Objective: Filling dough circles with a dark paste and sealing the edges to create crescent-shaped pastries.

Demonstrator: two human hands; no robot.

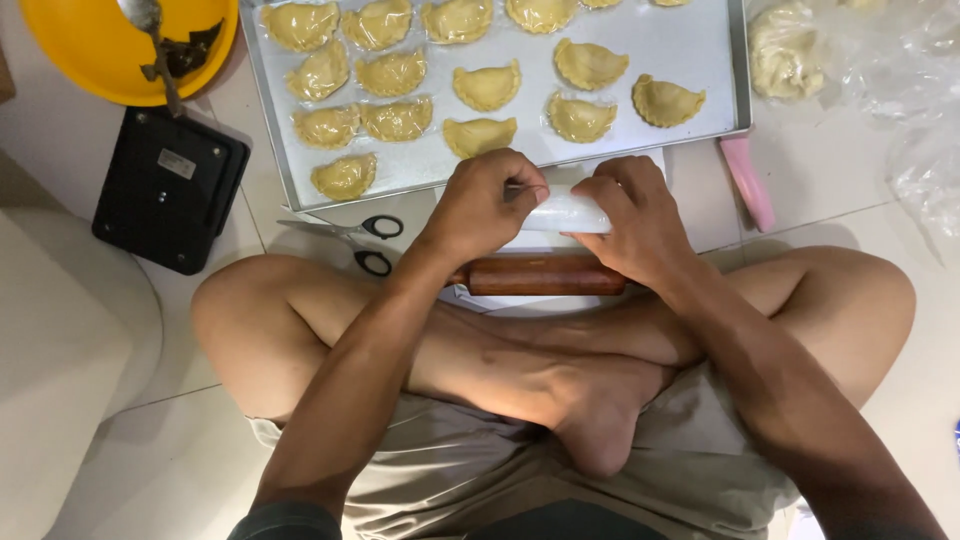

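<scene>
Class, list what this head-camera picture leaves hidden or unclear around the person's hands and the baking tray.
- White piece in head view: ends hidden under left hand and right hand; its kind unclear.
- Rolling pin: ends covered by the wrists.
- Baking tray: top cut off by the frame edge.
- Yellow bowl: partly cut off; dark contents unclear.

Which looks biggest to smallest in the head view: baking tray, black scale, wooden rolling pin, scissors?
1. Baking tray
2. Black scale
3. Wooden rolling pin, partly hidden by the hands
4. Scissors, close to the pin's visible length
</scene>
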